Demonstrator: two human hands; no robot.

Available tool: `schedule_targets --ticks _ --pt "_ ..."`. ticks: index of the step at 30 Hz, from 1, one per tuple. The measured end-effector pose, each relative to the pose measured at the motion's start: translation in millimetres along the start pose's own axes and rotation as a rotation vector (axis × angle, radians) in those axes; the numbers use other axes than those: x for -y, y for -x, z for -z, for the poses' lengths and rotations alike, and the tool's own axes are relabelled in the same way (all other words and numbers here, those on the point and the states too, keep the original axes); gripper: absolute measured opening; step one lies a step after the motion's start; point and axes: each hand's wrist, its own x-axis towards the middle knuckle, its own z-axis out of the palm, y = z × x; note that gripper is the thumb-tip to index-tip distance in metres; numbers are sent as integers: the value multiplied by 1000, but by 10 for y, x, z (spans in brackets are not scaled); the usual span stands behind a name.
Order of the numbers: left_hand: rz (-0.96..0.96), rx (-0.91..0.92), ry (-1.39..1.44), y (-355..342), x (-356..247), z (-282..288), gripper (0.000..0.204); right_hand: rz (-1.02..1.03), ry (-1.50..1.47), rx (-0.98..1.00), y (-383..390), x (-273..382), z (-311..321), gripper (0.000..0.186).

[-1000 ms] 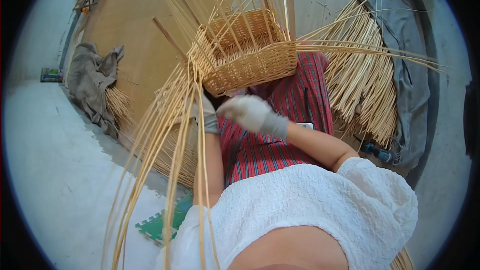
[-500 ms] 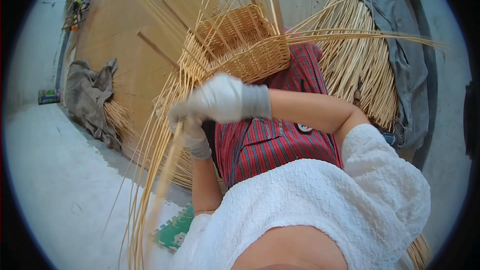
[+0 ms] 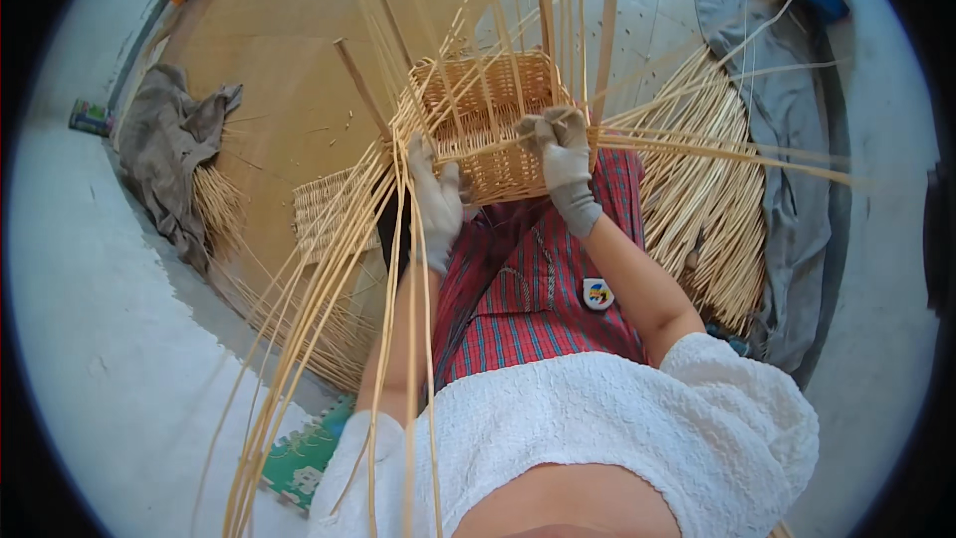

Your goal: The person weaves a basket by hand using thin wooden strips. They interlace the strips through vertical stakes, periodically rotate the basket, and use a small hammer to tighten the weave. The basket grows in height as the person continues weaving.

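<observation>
A half-woven wicker basket rests on my lap over a red striped cloth. Long pale cane strands fan out from its left corner down past my knee. My left hand, in a grey glove, presses against the basket's near left corner among those strands. My right hand, also gloved, grips the basket's near right rim, its fingers pinching a cane strand at the top edge. Upright stakes rise from the basket walls.
A bundle of cane lies on grey cloth to my right. A woven flat panel and a rumpled grey rag lie on the brown board at left. A green foam mat sits near my left knee.
The basket has tipped nearer and more upright on my lap. My right hand moved from the left strands across to the basket's right rim. My left hand rose to the basket's left corner.
</observation>
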Motion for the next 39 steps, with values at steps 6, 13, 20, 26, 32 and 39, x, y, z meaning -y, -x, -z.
schedule_targets --ticks 6,13,20,26,32,39 --pt "436 32 388 -268 350 -9 10 211 186 455 -302 268 -792 49" --pt "484 -6 334 -265 247 -35 11 455 406 364 -341 258 -926 59" --pt "474 -29 425 -274 133 -89 34 225 175 110 173 -27 -50 29" --pt "303 -264 289 -225 38 -268 21 101 -86 140 240 188 -160 15" --pt "76 223 -149 -530 -222 -396 44 -59 54 -112 99 428 465 26" --pt "496 348 -45 -385 -157 -656 52 992 939 278 -633 960 -564 47"
